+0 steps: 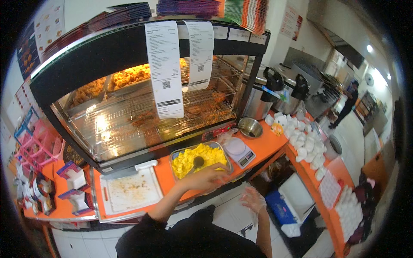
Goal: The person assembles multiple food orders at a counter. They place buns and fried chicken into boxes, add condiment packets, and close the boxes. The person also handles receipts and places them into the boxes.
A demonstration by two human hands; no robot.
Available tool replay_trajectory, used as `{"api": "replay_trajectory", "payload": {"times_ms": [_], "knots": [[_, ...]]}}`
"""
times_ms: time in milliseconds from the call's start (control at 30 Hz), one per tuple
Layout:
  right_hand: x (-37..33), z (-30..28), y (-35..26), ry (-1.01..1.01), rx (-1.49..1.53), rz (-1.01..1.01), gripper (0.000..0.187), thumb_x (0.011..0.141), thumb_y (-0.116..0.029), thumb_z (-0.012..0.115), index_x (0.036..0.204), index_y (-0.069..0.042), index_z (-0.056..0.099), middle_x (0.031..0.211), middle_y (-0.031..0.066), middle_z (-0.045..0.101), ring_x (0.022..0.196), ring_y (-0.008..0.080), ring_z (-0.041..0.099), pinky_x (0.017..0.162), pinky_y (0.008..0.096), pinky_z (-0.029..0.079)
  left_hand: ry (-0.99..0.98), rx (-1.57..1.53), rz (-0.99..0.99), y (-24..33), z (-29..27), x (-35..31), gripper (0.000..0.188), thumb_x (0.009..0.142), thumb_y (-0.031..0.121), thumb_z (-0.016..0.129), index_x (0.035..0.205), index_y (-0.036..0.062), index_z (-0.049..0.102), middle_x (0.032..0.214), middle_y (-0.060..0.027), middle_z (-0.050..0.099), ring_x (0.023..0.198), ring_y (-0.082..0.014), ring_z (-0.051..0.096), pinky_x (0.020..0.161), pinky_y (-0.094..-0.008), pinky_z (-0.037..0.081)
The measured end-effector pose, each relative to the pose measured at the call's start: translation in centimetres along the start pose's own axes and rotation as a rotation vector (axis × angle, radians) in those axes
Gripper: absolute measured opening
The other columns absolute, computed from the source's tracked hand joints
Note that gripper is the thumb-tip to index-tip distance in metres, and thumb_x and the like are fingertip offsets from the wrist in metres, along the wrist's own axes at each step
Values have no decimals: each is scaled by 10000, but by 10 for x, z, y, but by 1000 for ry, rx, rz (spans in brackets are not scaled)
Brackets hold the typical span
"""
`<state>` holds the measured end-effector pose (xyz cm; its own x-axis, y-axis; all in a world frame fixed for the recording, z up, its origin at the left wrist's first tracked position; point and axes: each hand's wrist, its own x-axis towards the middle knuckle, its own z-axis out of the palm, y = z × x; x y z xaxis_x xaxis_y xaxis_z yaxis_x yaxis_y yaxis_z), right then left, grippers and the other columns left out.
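Note:
My left hand point(205, 177) reaches forward over the orange counter point(262, 148) and lies curled on the near rim of a metal tray point(174, 157) filled with yellow food point(208, 154). A dark round scoop point(198, 162) stands in the food just beyond the hand, its handle slanting down toward my wrist. My right hand point(253, 199), in a clear plastic glove, hangs below the counter edge with fingers apart and holds nothing.
A white cutting board point(129, 191) lies left of the tray; a small scale point(241, 152) and a steel bowl point(250, 127) sit to its right. Behind stands a heated glass case point(142, 112) with fried food and two hanging receipts point(165, 69). White lidded cups point(307, 146) cover the right counter. A blue-and-white box point(286, 206) sits on the floor. Another person point(349, 102) stands far right.

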<state>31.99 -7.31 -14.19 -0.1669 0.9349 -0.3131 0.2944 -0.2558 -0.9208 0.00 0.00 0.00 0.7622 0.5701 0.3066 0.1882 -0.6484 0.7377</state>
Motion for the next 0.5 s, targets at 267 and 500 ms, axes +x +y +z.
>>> {"api": "replay_trajectory", "payload": {"times_ms": [267,500], "knots": [[120,-159,-36,120,-50,-48,501,903,-316,665,1347,-123,535,1232,118,631,1101,267,637,939,341,507,52,116,492,-40,-36,271,257,863,160,691,1080,37,629,1154,-105,530,910,-244,602,815,-345,507],[141,-283,-70,184,-97,-69,475,934,-369,616,1330,-113,560,1341,86,583,1242,257,553,1044,341,423,450,684,624,-86,-22,586,298,841,119,595,1132,62,628,1367,-142,491,1303,-350,435,1107,-472,347]]}}
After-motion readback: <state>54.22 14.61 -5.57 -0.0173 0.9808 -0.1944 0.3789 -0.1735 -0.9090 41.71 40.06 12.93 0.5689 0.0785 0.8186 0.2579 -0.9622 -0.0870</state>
